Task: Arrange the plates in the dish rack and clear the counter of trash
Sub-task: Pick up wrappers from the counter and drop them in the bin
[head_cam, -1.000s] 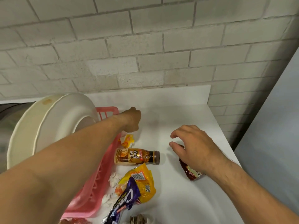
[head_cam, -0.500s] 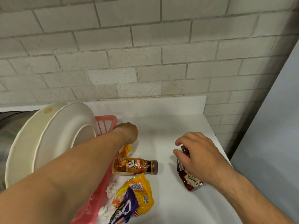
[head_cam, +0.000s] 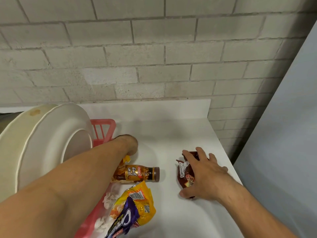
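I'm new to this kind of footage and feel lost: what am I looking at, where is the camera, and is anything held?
No machine here: these are a person's two bare arms, filmed by one wide-angle camera worn on the head, looking down at a white counter. At the left, round white plates stand on edge in a pink plastic dish rack. Beside it lies trash: a brown bottle on its side, yellow and purple snack bags, crumpled white tissue. The right hand lies spread over a dark red snack wrapper. The left hand reaches down to a small yellow wrapper; its fingers are hidden.
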A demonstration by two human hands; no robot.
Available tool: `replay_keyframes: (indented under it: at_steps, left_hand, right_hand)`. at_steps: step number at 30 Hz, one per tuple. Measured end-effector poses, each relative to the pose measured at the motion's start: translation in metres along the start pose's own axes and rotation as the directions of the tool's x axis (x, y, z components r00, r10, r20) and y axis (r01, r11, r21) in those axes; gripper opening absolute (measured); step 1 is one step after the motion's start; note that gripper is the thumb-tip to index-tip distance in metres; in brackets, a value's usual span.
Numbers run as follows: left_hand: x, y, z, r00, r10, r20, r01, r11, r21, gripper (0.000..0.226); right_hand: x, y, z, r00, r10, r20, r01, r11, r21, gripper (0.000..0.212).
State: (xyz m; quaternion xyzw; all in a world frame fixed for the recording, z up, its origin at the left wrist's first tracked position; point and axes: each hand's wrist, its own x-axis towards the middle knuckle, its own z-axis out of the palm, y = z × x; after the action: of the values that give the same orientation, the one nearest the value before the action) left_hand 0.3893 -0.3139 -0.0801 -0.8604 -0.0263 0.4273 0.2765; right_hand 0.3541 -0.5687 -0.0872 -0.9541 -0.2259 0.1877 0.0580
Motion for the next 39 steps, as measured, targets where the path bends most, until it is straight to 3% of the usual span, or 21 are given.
replay_keyframes:
  at_steps: [7,10,13,16,19,23,26,28,34,39]
  left_hand:
    - [0.002,0.006,0.01,0.983,-0.083,-0.163,0.059,0.987,-0.147,0.029]
    - [0.013,0.011,0.015,0.927,-0.209,-0.313,0.068,0.912,-0.405,0.04]
    - [0.019,0.021,0.011,0.898,-0.23,-0.374,-0.036,0.81,-0.585,0.053]
    - [0.017,0.036,0.002,0.876,-0.191,-0.442,-0.128,0.793,-0.596,0.062]
    - [0.018,0.048,-0.002,0.853,-0.118,-0.508,-0.221,0.8,-0.558,0.05]
    - [0.006,0.051,-0.007,0.801,-0.103,-0.59,-0.343,0.73,-0.592,0.027]
    - [-0.015,0.047,-0.012,0.765,-0.096,-0.637,-0.397,0.709,-0.584,0.022]
    - [-0.031,0.044,-0.011,0.748,-0.114,-0.654,-0.446,0.644,-0.622,0.02]
    - [-0.064,0.045,0.004,0.703,-0.191,-0.685,-0.538,0.487,-0.688,0.021]
    - [-0.091,0.058,0.023,0.705,-0.227,-0.672,-0.628,0.24,-0.74,0.023]
  right_hand:
    - [0.018,0.01,0.019,0.999,0.018,-0.051,-0.019,1.0,-0.023,0.11]
    - [0.023,0.011,0.024,0.996,-0.005,-0.085,0.004,1.0,-0.011,0.095]
    - [0.025,0.011,0.034,0.974,-0.074,-0.214,0.068,0.997,-0.034,0.073]
    - [0.026,0.007,0.05,0.935,-0.125,-0.332,0.098,0.99,-0.097,0.055]
    - [0.031,0.005,0.059,0.901,-0.161,-0.404,0.12,0.985,-0.125,0.051]
    - [0.031,0.002,0.053,0.922,-0.153,-0.355,0.136,0.988,-0.074,0.032]
    - [0.029,-0.002,0.05,0.929,-0.156,-0.336,0.151,0.988,-0.042,0.036]
    - [0.028,-0.005,0.048,0.931,-0.193,-0.311,0.176,0.981,-0.08,0.044]
    - [0.016,-0.015,0.046,0.944,-0.245,-0.222,0.205,0.96,-0.19,0.027]
    - [-0.003,-0.021,0.053,0.926,-0.271,-0.262,0.214,0.95,-0.226,0.027]
